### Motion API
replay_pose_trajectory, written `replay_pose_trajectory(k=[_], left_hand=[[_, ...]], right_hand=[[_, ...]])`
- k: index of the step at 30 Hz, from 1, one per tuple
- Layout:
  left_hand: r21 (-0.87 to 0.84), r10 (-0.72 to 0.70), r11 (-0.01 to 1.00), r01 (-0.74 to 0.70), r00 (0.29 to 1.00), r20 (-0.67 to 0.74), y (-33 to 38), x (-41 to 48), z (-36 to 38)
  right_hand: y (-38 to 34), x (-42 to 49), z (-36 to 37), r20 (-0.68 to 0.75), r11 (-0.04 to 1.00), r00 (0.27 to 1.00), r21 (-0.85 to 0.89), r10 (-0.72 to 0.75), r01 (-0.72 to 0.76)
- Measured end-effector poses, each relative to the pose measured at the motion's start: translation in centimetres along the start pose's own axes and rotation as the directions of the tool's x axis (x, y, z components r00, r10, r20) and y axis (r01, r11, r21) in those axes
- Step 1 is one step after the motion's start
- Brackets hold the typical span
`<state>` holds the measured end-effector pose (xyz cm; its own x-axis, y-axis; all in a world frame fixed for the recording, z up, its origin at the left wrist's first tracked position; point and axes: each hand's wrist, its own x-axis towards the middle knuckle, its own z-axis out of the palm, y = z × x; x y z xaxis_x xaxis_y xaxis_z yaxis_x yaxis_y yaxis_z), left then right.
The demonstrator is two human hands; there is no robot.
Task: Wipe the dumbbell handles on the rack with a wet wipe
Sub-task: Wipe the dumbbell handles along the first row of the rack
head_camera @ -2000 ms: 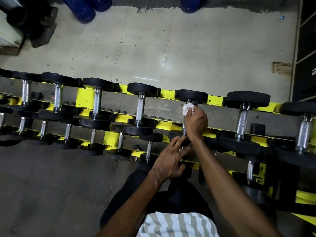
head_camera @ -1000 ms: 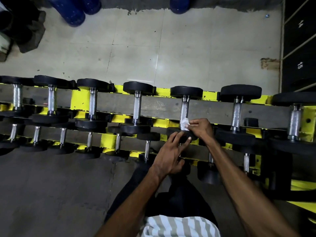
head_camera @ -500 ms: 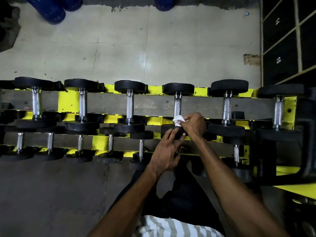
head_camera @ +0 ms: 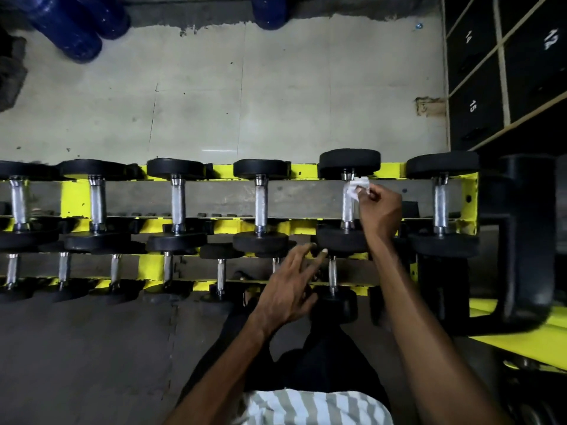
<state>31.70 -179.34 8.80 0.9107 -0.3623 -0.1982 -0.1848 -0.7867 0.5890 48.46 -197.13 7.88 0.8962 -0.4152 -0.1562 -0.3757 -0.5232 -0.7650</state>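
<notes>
Pressing wet wipe point(head_camera: 355, 188) against handle point(head_camera: 348, 207), seemingly.

Your right hand pinches the wipe; your left hand hangs loose.

Your right hand point(head_camera: 380, 213) is stretched ahead of you, forearm long, fingers curled and pinched on the wipe point(head_camera: 356, 188) at their tips. Your left hand point(head_camera: 291, 286) sits lower and nearer to you, just left of the right forearm, palm down, fingers spread and holding nothing.
</notes>
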Motion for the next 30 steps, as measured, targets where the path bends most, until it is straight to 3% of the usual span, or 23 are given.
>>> replay_pose_trajectory(k=[3,7,12,14,16,17,19,21,23,25,27,30], left_hand=[[0.086,0.065,0.994,-0.072,0.994,0.085,3.5,3.1,1.6],[0.204,0.039,0.977,-0.059,0.994,0.103,5.0,5.2,3.0],[0.196,0.078,0.976,-0.096,0.992,0.095,4.2,5.5,3.5],[0.192,0.076,0.977,-0.092,0.993,0.088,4.2,5.5,3.5],[0.199,0.068,0.976,-0.085,0.994,0.090,4.4,5.6,3.3],[0.192,0.063,0.978,-0.080,0.994,0.094,4.4,5.8,3.2],[0.170,0.046,0.983,-0.065,0.992,0.116,4.5,5.9,3.0],[0.175,0.034,0.983,-0.057,0.990,0.134,4.6,6.0,2.9],[0.181,0.029,0.982,-0.054,0.990,0.136,4.7,6.2,2.9],[0.181,0.025,0.982,-0.049,0.991,0.133,4.8,6.2,2.8],[0.181,0.028,0.982,-0.050,0.992,0.126,4.8,6.2,2.6],[0.174,0.027,0.984,-0.046,0.994,0.108,4.9,6.2,2.6]], right_hand=[[0.4,2.5,0.2,-0.010,0.995,0.999,-0.094,0.035,-0.035],[-1.2,2.5,2.9,0.106,0.976,0.992,-0.215,0.062,-0.038],[-2.6,1.5,4.4,0.139,0.942,0.990,-0.334,0.031,0.018],[-2.6,2.5,4.1,0.212,0.947,0.971,-0.319,0.112,-0.039],[-2.2,4.5,3.8,0.327,0.954,0.900,-0.176,0.288,-0.242],[-1.8,5.7,3.6,0.431,0.918,0.826,-0.015,0.363,-0.396],[-0.6,7.1,3.3,0.641,0.699,0.673,0.287,0.368,-0.655],[0.5,7.4,3.5,0.751,0.489,0.556,0.357,0.356,-0.795],[0.9,7.5,3.8,0.801,0.407,0.470,0.314,0.372,-0.858],[1.3,7.8,4.2,0.787,0.419,0.488,0.325,0.377,-0.848],[1.5,8.2,4.7,0.724,0.495,0.564,0.348,0.398,-0.796],[2.2,7.8,4.3,0.510,0.779,0.760,0.246,0.402,-0.576]])
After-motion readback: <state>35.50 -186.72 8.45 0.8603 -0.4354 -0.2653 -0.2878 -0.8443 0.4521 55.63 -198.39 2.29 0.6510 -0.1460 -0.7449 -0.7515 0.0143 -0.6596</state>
